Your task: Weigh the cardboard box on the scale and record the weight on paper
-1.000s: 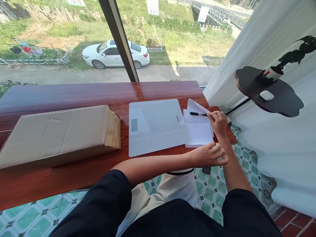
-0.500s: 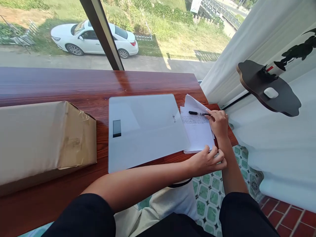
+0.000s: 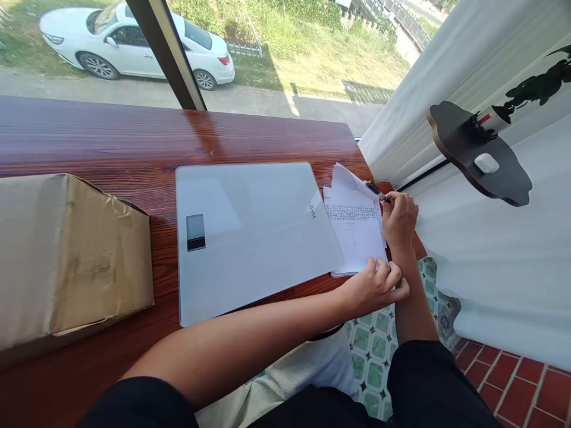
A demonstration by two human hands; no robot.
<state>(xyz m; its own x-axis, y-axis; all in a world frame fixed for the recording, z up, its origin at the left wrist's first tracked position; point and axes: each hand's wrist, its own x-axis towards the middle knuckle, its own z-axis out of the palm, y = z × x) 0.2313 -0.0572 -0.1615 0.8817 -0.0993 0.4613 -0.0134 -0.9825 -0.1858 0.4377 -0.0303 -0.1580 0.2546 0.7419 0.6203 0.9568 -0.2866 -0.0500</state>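
Note:
My right hand point(image 3: 400, 219) is closed around a black pen point(image 3: 372, 189) at the right edge of the paper, its dark end tilted up and left. My left hand point(image 3: 372, 286) rests at the near right corner of the sheets, fingers bent and apart, fingertips touching the paper. The stack of white paper point(image 3: 354, 244) carries rows of small writing near its top, and its far corner curls up. Beside it lies a flat white glass scale point(image 3: 259, 238) with a small grey display; it covers the paper's left side.
A cardboard box point(image 3: 104, 255) stands on the left of the reddish wooden table point(image 3: 267, 139). At the right, a dark wavy shelf point(image 3: 464, 151) holds a potted plant point(image 3: 493, 119) and a small white case point(image 3: 486, 163) before white curtains point(image 3: 499, 261).
The pen, lying across the paper before, is now lifted and tilted in my right hand, which has moved slightly right. My left hand stays near the paper's corner. The view has shifted.

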